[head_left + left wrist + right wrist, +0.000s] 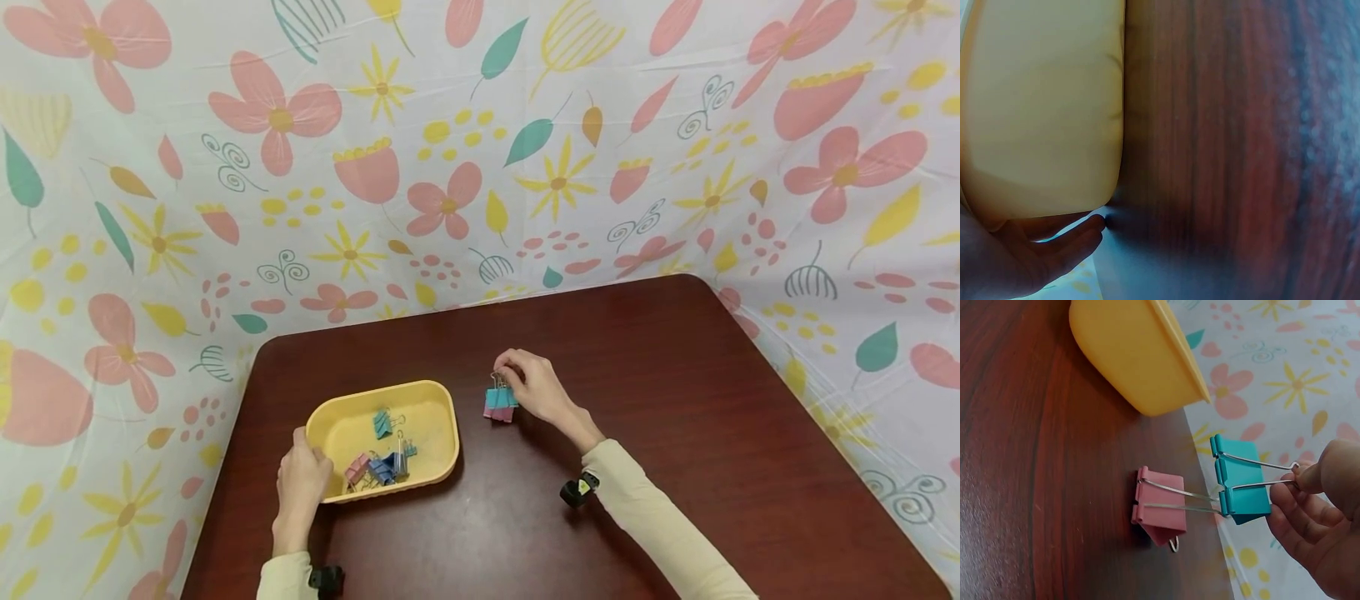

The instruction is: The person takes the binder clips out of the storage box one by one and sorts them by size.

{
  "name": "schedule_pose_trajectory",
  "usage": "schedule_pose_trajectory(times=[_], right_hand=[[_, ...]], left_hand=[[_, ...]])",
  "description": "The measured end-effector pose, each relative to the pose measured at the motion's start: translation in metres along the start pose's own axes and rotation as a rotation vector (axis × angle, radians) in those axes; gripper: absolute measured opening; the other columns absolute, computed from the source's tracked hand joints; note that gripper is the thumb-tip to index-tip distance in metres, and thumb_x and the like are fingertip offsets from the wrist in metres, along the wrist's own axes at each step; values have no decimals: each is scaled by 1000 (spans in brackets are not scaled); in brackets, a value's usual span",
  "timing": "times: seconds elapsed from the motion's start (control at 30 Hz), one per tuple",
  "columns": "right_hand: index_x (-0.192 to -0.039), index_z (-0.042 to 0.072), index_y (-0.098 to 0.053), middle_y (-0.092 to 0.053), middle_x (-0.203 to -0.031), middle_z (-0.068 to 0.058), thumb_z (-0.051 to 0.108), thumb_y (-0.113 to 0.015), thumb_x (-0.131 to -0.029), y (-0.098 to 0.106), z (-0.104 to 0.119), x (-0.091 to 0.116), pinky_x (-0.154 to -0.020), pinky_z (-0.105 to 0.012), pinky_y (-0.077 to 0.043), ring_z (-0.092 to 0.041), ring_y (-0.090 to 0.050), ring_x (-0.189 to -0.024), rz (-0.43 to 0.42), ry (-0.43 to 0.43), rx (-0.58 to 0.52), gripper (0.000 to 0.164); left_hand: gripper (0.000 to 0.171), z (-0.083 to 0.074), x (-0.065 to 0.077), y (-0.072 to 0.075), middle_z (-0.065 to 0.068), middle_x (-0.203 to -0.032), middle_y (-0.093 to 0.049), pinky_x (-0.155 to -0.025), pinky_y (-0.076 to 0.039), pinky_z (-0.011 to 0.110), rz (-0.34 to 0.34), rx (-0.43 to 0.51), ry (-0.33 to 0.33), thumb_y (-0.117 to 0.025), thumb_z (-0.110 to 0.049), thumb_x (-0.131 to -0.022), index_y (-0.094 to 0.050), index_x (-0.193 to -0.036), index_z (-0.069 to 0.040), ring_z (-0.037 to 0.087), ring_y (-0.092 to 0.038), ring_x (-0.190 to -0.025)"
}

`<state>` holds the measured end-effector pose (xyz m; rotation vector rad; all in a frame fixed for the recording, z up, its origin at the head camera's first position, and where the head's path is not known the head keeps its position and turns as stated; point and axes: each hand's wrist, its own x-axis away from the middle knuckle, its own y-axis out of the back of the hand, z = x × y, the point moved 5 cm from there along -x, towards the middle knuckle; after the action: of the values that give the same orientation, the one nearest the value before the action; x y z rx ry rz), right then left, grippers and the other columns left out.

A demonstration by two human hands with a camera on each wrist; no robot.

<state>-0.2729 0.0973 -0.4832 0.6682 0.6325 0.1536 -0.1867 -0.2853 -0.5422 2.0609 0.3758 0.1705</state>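
Note:
My right hand (534,385) pinches the wire handle of a teal binder clip (1241,478) between thumb and fingers. A pink binder clip (1161,503) hangs linked below it, its wire handle running up to the teal clip's mouth. On the left, a yellow tray (442,398) has its left end gripped by my left hand (302,475); in the left wrist view its fingers (1079,244) curl at the tray's corner. Inside the tray lie a teal binder clip (382,423), a pink binder clip (357,469) and blue binder clips (382,469), partly overlapping.
The tray and hands are over a dark reddish-brown table (615,350) with rounded corners. A white cloth (480,167) printed with flowers and leaves hangs behind the table and along its sides. Each wrist carries a black camera (579,490).

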Motion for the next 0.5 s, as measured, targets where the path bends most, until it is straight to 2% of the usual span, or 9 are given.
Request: schedule_pose_trajectory(times=[0.23,0.5], right_hand=[[-91,10,-63,-61,-79,-2,6,-57,-88,10,-10,2,-60,-33,-46,-8,-50,-65,-35,-23,2,7],[-89,10,-63,-61,-78,-1,6,-58,-88,17,-21,10,-60,-29,-44,-8,-50,-65,-61,-48,28,7]], left_hand=[[38,1,1,-1,27,-96,-60,-63,-41,51,2,6,-7,-39,-11,-89,-37,-125,0,41,-58,-80],[38,0,0,0,29,-98,-59,-65,-40,53,-3,4,-9,-41,-12,-89,-37,-125,1,44,-58,-82]])
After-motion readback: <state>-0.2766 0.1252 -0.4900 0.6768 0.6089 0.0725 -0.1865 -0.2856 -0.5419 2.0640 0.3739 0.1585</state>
